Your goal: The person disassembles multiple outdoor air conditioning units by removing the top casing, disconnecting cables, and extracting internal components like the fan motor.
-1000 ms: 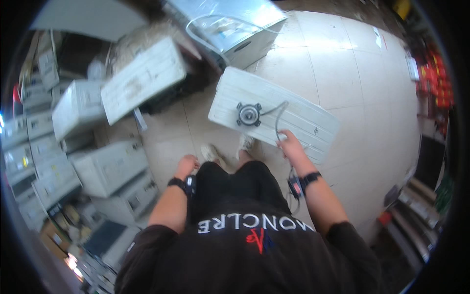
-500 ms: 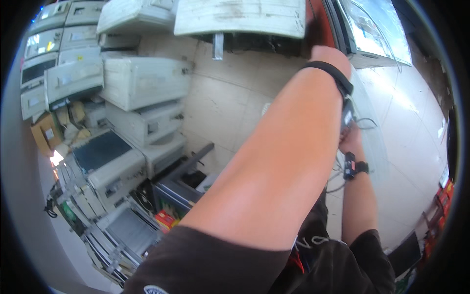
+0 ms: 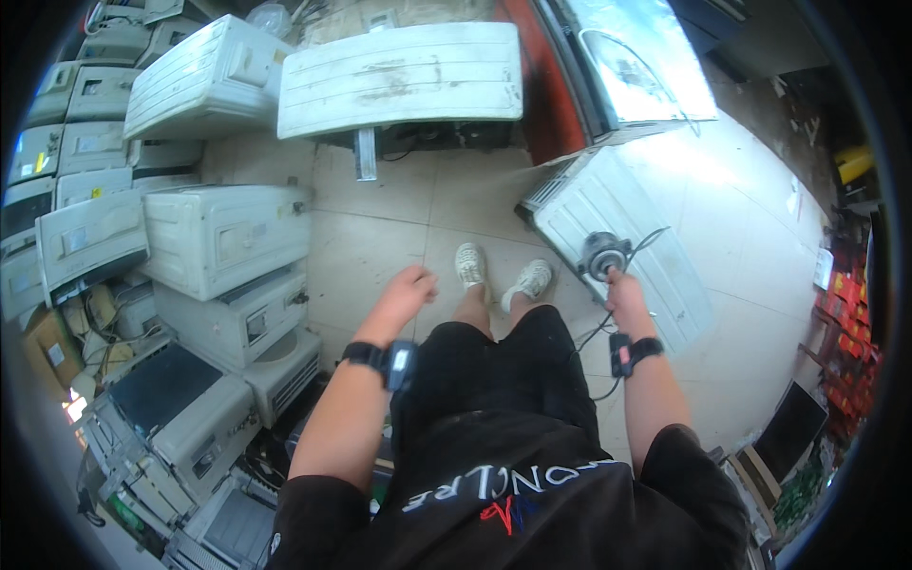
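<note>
My right hand [image 3: 626,294] is closed round one end of a round, dark grey motor [image 3: 605,255] with a thin cable. The motor is above a pale panelled casing [image 3: 635,214] that sits tilted on the floor. My left hand [image 3: 408,293] is over the tiles to the left of my shoes, its fingers loosely curled with nothing visible in them. A black band with a small device circles each wrist.
Off-white air conditioner casings [image 3: 228,237] are stacked along the left. Ahead is a wide, stained white unit [image 3: 399,81], with a red cabinet [image 3: 554,90] beside it. Red packages [image 3: 850,323] and a dark flat panel [image 3: 793,427] lie at the right.
My left arm has come back from the far right, where it reached across, to the middle left. The hands are now apart, and the motor in my right hand has come into plain view.
</note>
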`<state>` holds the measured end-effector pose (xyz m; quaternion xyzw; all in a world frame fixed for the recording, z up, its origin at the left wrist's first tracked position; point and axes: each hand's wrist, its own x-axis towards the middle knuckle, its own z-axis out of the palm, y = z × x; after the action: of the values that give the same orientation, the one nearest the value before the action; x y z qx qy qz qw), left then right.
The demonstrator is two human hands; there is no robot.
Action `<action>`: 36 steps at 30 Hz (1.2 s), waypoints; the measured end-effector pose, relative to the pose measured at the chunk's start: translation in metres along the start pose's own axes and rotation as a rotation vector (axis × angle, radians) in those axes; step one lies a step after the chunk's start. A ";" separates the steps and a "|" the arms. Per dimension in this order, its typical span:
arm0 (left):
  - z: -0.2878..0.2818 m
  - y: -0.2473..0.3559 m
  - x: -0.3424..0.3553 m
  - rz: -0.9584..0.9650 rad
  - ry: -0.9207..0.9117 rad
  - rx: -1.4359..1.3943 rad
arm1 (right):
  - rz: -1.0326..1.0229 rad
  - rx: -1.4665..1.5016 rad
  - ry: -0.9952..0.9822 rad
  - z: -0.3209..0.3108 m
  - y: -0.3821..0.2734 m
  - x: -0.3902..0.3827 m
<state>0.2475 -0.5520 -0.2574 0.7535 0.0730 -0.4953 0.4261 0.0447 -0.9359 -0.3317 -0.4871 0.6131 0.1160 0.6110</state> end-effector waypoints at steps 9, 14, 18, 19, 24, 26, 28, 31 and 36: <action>0.006 0.045 -0.057 0.066 -0.322 -0.290 | -0.309 -0.139 -0.426 0.030 -0.047 -0.201; 0.025 0.116 -0.086 0.290 -0.918 -0.737 | -0.314 -0.078 -0.661 0.041 -0.095 -0.276; 0.016 0.129 -0.101 0.359 -0.847 -0.630 | -0.443 -0.201 -0.608 0.042 -0.103 -0.283; 0.009 0.135 -0.110 0.365 -0.804 -0.553 | -0.476 -0.239 -0.572 0.043 -0.105 -0.283; 0.007 0.133 -0.131 0.384 -0.615 -0.372 | -0.608 -0.176 -0.535 0.048 -0.104 -0.277; 0.007 0.128 -0.136 0.467 -0.546 -0.326 | -0.663 -0.223 -0.503 0.050 -0.105 -0.275; 0.006 0.130 -0.144 0.515 -0.510 -0.316 | -0.724 -0.184 -0.481 0.054 -0.101 -0.271; 0.007 0.127 -0.145 0.515 -0.547 -0.407 | -0.895 -0.276 -0.440 0.058 -0.106 -0.277; 0.007 0.118 -0.137 0.338 -0.581 -0.802 | -1.111 -0.637 -0.311 0.085 -0.133 -0.328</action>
<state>0.2369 -0.5886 -0.0800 0.3637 0.0129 -0.5414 0.7580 0.1242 -0.7900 -0.0082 -0.8656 0.1108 0.0282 0.4875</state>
